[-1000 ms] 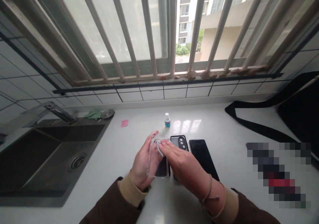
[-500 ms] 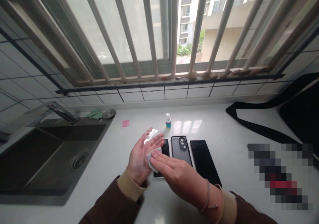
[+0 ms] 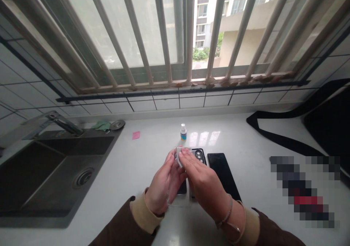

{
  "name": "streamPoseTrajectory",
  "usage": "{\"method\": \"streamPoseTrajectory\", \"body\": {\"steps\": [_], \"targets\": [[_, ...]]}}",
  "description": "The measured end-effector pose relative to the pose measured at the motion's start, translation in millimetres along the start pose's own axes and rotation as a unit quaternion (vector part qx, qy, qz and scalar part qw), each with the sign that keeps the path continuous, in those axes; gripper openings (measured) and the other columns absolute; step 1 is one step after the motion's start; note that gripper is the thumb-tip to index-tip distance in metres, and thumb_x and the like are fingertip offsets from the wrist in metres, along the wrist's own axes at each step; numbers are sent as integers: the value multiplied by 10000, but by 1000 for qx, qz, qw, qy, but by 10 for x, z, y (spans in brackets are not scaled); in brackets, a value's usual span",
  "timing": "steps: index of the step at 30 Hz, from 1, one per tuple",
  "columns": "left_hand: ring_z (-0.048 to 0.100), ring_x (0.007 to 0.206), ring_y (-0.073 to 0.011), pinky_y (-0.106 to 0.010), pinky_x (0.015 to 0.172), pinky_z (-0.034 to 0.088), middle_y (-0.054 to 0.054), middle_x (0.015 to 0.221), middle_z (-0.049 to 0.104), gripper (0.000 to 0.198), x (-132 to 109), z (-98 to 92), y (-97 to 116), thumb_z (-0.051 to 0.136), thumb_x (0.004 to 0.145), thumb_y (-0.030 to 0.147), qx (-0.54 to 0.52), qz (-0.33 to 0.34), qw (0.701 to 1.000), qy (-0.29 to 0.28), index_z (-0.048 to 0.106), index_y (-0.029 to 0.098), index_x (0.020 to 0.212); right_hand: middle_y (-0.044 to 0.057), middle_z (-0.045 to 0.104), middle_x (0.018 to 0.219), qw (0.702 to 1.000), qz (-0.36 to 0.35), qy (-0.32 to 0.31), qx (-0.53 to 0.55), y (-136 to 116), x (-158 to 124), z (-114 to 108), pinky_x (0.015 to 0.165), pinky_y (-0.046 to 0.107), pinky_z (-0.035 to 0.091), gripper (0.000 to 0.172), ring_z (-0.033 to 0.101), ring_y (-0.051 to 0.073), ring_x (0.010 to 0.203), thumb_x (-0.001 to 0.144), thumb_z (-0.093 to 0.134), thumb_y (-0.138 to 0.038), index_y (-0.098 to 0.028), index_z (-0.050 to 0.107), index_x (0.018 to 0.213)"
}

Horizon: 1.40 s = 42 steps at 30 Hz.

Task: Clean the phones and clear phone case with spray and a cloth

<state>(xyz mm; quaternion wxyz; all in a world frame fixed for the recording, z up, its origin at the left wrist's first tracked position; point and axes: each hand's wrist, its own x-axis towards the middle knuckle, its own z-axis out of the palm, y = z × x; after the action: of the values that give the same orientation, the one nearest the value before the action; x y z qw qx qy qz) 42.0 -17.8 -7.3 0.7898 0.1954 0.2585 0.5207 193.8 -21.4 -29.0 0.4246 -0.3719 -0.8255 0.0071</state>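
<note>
My left hand (image 3: 158,187) is closed round the edge of a clear phone case (image 3: 179,202), which is tilted above the counter. In my right hand (image 3: 203,182) a white cloth (image 3: 179,160) is pressed under the fingers against the upper end of the case. Beneath my hands lies a dark phone (image 3: 182,188), partly covered. A black-framed phone case (image 3: 201,154) with camera cutouts shows behind my right fingers. Right of it rests a flat black slab (image 3: 222,171), like a phone or tablet. A small white bottle (image 3: 183,133) with a blue label stands beyond my hands.
At the left is a dark sink (image 3: 90,195) with a chrome faucet (image 3: 65,123), a green cloth (image 3: 101,125) and a metal strainer (image 3: 117,125). A pink note (image 3: 136,135) lies on the counter. A black strap (image 3: 281,140) and a pixelated item (image 3: 306,193) occupy the right.
My left hand has turned the clear case more on edge and moved slightly right. My right hand has slid the cloth up to the far end of the case.
</note>
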Motion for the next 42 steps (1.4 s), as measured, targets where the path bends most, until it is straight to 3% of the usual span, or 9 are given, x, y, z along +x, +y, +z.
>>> {"method": "streamPoseTrajectory", "body": {"steps": [3, 6, 9, 13, 18, 24, 29, 35, 42], "targets": [[756, 1110, -231, -386, 1061, 578, -132, 1233, 746, 414, 21, 13, 72, 539, 1088, 338, -3, 11, 997, 76, 525, 218, 1484, 189, 629, 1520, 995, -66, -46, 52, -96, 25, 2, 1249, 398, 478, 485, 533, 238, 1490, 1022, 455, 11, -41, 595, 1483], [793, 923, -227, -354, 881, 650, -156, 1167, 756, 459, 65, -11, 192, 536, 1079, 353, -1, -19, 992, 125, 492, 211, 1513, 141, 656, 1503, 984, -122, -82, 101, -170, 29, -7, 1265, 352, 450, 456, 546, 203, 1479, 1025, 477, 6, -70, 624, 1451], [802, 935, -240, -343, 848, 662, -194, 1196, 750, 447, 103, -54, 325, 508, 1083, 348, -18, -40, 991, 129, 506, 179, 1497, 129, 670, 1491, 974, -156, -102, 130, -208, 27, -33, 1287, 335, 414, 412, 558, 198, 1470, 1035, 512, -14, -75, 647, 1419], [802, 996, -273, -379, 871, 664, -214, 1193, 749, 381, 108, -75, 471, 476, 1085, 312, -43, -7, 990, 132, 563, 159, 1423, 132, 691, 1464, 967, -181, -120, 130, -212, 40, -73, 1294, 348, 408, 376, 591, 216, 1441, 1044, 517, -35, -66, 666, 1387], [798, 1012, -288, -394, 851, 662, -228, 1184, 739, 339, 103, -59, 531, 411, 1095, 271, -51, 21, 987, 148, 568, 162, 1375, 152, 680, 1472, 979, -157, -110, 67, -157, 56, -79, 1264, 387, 455, 400, 590, 260, 1443, 1038, 512, -40, -40, 643, 1416], [765, 1127, -283, -437, 977, 620, -191, 1282, 722, 361, 97, -44, 400, 451, 1097, 308, -24, 14, 997, 75, 529, 207, 1435, 165, 612, 1541, 992, -91, -90, -20, -40, 30, -35, 1280, 553, 406, 468, 546, 292, 1482, 1043, 434, -22, -55, 591, 1483], [693, 1274, -271, -420, 1102, 542, -187, 1394, 686, 376, 39, -4, 252, 492, 1104, 338, 46, 13, 999, 20, 551, 184, 1441, 168, 570, 1580, 995, -23, -61, -79, 32, 14, -34, 1279, 563, 412, 503, 503, 297, 1515, 1041, 404, -8, -58, 566, 1514], [702, 1211, -290, -468, 1028, 563, -163, 1507, 618, 421, -16, -10, 170, 538, 1093, 446, 152, 25, 988, -22, 550, 250, 1466, 197, 567, 1579, 996, -4, -28, -81, 69, 9, -47, 1255, 544, 463, 521, 484, 295, 1529, 1034, 414, 4, -42, 538, 1537], [688, 1099, -239, -381, 893, 579, -152, 1450, 625, 527, -73, -21, 148, 480, 1105, 510, 198, -33, 972, -123, 417, 331, 1597, 201, 525, 1617, 1000, -13, 19, 2, 36, 24, -97, 1253, 557, 474, 642, 430, 284, 1565, 1042, 529, -60, -109, 360, 1659]]}}
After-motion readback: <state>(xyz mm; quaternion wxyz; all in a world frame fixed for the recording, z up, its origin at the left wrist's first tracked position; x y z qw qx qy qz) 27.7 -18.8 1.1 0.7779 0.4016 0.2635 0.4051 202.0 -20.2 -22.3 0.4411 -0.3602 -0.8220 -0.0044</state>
